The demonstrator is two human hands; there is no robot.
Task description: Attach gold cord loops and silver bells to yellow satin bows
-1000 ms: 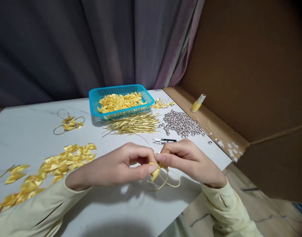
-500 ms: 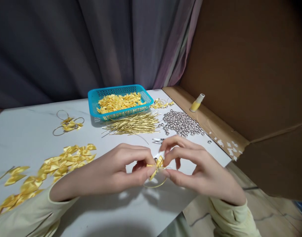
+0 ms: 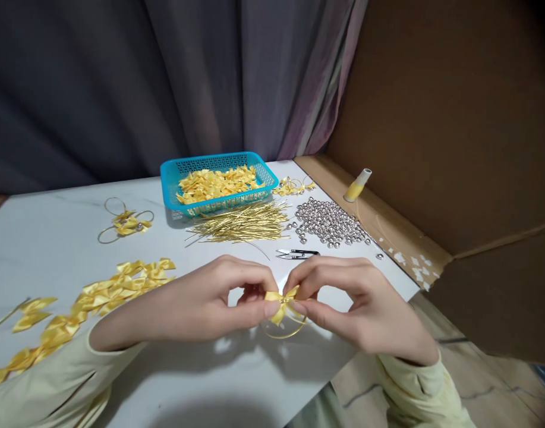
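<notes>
Both hands meet over the near part of the white table (image 3: 49, 244). My left hand (image 3: 210, 300) and my right hand (image 3: 356, 303) each pinch one side of a small yellow ribbon bow (image 3: 281, 300) with thumb and fingers. A thin gold wire loop (image 3: 286, 328) hangs under the bow. Small thread snips (image 3: 296, 254) lie just beyond my right hand.
A blue basket (image 3: 169, 175) of yellow bows stands at the back. In front of it lie a heap of gold wires (image 3: 241, 224) and silver bells (image 3: 328, 221). Loose yellow bows (image 3: 98, 297) spread at the left, a finished bow (image 3: 126, 223) with loops behind them. A yellow thread spool (image 3: 356, 186) rests on cardboard.
My right fingers, spread half a second ago, have closed back onto the bow. The bow now lies flatter between both pinches, with its wire loop below.
</notes>
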